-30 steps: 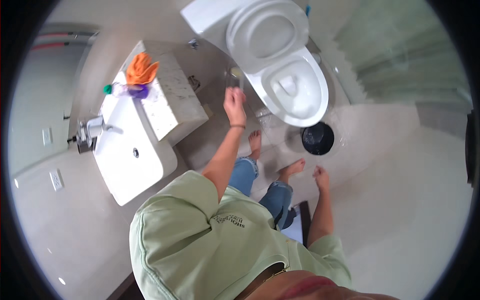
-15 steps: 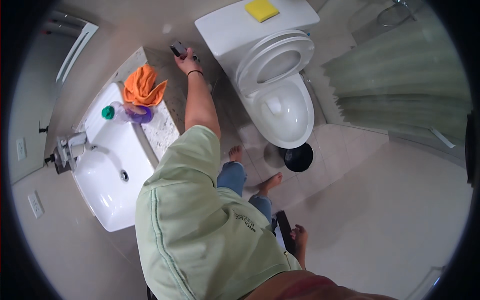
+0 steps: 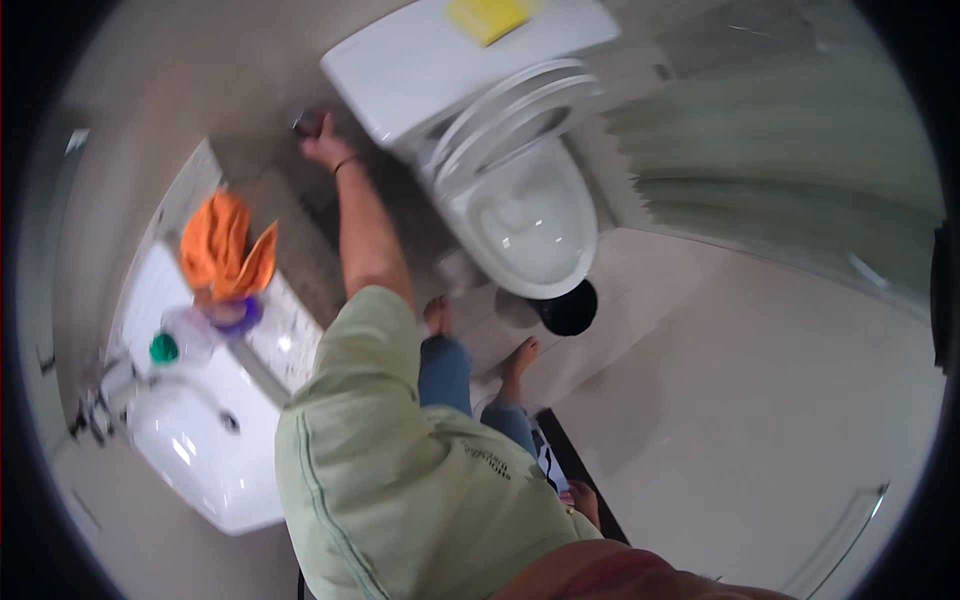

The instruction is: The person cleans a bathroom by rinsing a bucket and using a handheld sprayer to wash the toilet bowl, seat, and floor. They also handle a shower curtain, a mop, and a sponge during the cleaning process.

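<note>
Pale bathroom, seen from above and slightly blurred. At far left, tap (image 3: pixel 115 385) over white sink (image 3: pixel 205 490). Just beyond, bottle (image 3: pixel 188 335) with green cap and purple toward the opposite end, seemingly on its side along the sink's edge. Close by, orange cloth (image 3: pixel 215 245) in a loose heap on speckled counter (image 3: pixel 285 345). Farther right, in the gap between counter and toilet (image 3: pixel 495 115), small dark thing (image 3: pixel 304 123) at the fingertips of the left hand (image 3: pixel 327 148). Too smeared to name. By its look, probably light, stiff and smooth, perhaps slippery if wet; likely best taken by opposite sides, thumb against fingers, without hard squeezing. Apparently pinched so, thumb uppermost, with the remaining fingers unclear. Left arm (image 3: pixel 372 230) stretched far forward, nearly straight at the elbow, with dark band (image 3: pixel 346 161) round the wrist. Next rightward, yellow sponge (image 3: pixel 488 18) flat on the toilet's tank, with lid and seat raised below. Just beside the bowl's front, black bucket (image 3: pixel 568 312). Lower down, right hand (image 3: pixel 584 502) kept close to the body, beside dark-edged panel (image 3: pixel 572 468) and partly hidden by green shirt (image 3: pixel 350 420); cannot tell if spread, curled or holding anything. At far right, greenish curtain (image 3: pixel 750 170).
</note>
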The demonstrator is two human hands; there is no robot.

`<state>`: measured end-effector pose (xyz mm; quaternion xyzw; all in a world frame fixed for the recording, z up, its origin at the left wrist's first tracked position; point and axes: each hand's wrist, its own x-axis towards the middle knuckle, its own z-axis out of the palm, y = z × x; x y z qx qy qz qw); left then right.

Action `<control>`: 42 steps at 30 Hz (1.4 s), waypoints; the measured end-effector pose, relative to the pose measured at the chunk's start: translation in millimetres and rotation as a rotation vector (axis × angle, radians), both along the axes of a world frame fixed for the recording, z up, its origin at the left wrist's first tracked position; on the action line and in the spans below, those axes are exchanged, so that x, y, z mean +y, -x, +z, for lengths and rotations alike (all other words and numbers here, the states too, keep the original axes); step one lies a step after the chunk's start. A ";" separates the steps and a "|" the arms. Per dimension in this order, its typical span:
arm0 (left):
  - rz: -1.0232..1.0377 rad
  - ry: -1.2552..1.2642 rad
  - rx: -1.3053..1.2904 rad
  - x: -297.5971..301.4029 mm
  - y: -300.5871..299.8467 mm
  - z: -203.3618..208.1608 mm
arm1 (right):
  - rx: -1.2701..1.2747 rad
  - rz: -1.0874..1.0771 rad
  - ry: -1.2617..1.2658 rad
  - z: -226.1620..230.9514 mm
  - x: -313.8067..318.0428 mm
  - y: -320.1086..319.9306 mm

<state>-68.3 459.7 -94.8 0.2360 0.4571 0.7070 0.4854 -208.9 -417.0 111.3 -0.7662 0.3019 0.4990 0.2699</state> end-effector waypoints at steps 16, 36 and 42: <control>0.008 0.324 1.119 -53.7 26.0 -53.4 | -1.098 0.397 0.964 8.1 -156.8 -68.9; -1.542 0.613 1.061 -494.8 -80.4 43.4 | -0.816 0.234 -0.139 21.2 -274.3 -470.0; -1.570 0.669 1.278 -525.9 -97.1 58.3 | -0.828 0.270 -0.339 35.2 -249.9 -586.4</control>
